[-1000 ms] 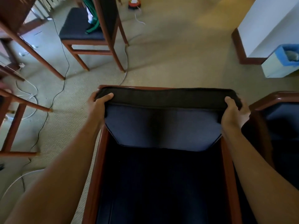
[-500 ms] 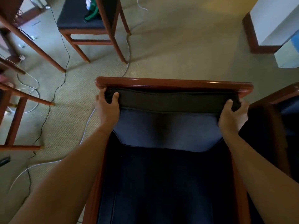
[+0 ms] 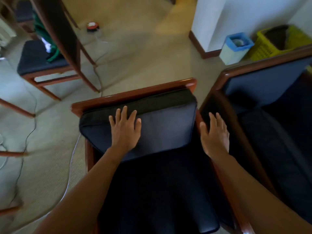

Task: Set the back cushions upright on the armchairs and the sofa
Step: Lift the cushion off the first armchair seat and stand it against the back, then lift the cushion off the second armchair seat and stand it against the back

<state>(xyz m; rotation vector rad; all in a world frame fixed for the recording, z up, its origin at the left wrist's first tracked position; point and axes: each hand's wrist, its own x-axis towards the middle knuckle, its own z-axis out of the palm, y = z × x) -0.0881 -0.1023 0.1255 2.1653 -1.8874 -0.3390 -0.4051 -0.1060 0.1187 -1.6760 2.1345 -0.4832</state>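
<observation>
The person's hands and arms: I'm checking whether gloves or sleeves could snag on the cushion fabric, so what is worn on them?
Nothing is worn that shows. The left hand and right hand are bare, with no gloves and no rings visible on the fingers. Both forearms are uncovered to the frame's lower edge: no sleeves, watch or wristband in view.

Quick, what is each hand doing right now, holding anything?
Left hand: open, flat on the back cushion, gripping nothing.
Right hand: open, fingers spread, holding nothing, beside the cushion.
</observation>
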